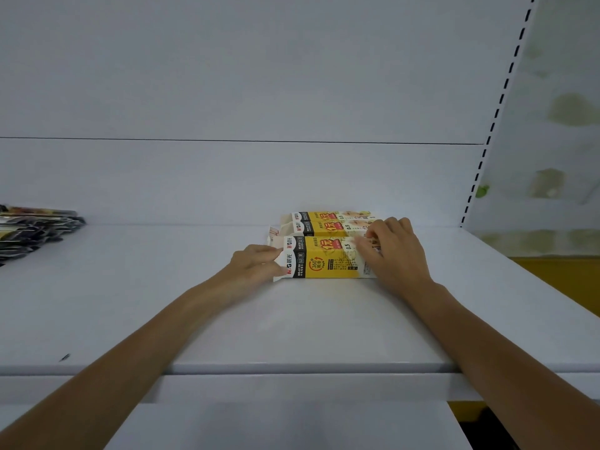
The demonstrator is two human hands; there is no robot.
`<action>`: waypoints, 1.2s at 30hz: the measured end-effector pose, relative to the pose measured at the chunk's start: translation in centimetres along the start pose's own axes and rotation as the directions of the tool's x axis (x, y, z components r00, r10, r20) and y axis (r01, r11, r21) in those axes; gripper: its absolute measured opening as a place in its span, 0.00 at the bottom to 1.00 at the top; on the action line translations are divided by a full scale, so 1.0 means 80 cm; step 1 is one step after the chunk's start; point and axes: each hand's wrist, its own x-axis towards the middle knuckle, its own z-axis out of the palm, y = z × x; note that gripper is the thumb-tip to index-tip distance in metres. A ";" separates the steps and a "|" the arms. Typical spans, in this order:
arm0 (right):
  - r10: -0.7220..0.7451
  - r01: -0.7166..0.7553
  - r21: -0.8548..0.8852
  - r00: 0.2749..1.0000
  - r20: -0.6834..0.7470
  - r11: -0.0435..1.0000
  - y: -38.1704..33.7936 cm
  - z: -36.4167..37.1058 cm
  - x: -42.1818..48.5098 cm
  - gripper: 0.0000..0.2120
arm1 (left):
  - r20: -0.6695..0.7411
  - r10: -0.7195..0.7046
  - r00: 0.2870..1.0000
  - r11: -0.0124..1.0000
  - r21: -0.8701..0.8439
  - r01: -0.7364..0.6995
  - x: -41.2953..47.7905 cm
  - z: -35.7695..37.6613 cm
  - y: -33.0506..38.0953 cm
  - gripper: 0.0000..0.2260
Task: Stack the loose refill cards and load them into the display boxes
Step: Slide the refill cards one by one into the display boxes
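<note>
Currently both hands are on the front box [324,258], one at each end. The left hand [256,264] pinches its left end, thumb on the near face and fingers on top by the white flap. The right hand [394,251] is clamped over the right end, fingers bent across the top edge and hiding that end.

Three yellow boxes lie flat on their long sides on the white shelf [292,319], right of centre, parallel and packed side by side. The middle box [324,227] touches the front one, and the back box [321,216] sits just behind it, near the back panel [227,92]. Printed faces point up and toward the camera, black-and-white band at the left end. Cannot tell what is inside any box.

A pile of dark packets [32,232] sits at the far left edge of the shelf, well apart from the boxes and partly cut off. The slotted upright [496,115] runs along the right side of the panel.
</note>
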 end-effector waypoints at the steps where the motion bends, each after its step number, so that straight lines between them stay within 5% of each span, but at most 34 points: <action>1: -0.011 0.011 0.006 1.000 0.008 1.000 0.001 0.000 0.000 0.12 | 0.046 0.022 0.999 0.999 0.031 -0.023 -0.001 -0.001 0.000 0.23; 6: -0.013 0.014 0.026 1.000 -0.016 1.000 -0.003 0.000 -0.001 0.13 | 0.198 0.081 0.977 0.983 0.144 -0.111 -0.003 -0.008 -0.003 0.31; 12: 0.011 -0.011 0.020 1.000 -0.017 1.000 -0.004 0.001 -0.003 0.13 | -0.183 0.302 0.936 0.919 0.317 -0.234 0.006 0.010 -0.011 0.12; 15: 0.043 -0.043 0.073 0.999 -0.005 0.996 -0.001 -0.001 -0.003 0.12 | 0.018 0.243 0.970 0.952 0.186 -0.242 0.000 0.002 -0.013 0.16; 20: 0.007 -0.005 0.089 1.000 -0.018 0.996 0.007 -0.003 -0.003 0.12 | 0.251 0.173 0.952 0.936 0.260 -0.238 0.003 0.005 -0.008 0.19; 24: -0.014 0.015 0.080 1.000 -0.019 0.997 0.007 -0.004 -0.005 0.11 | 0.227 0.225 0.948 0.855 0.420 -0.303 0.009 0.008 -0.008 0.29; 30: 0.010 -0.009 0.068 1.000 -0.015 0.998 0.006 -0.004 -0.005 0.14 | 0.194 0.321 0.927 0.835 0.404 -0.374 0.012 0.015 -0.011 0.28; 36: 0.040 -0.039 0.096 0.999 -0.007 0.995 0.003 -0.004 -0.004 0.12 | 0.135 0.189 0.973 0.869 0.438 -0.230 0.012 0.018 0.001 0.28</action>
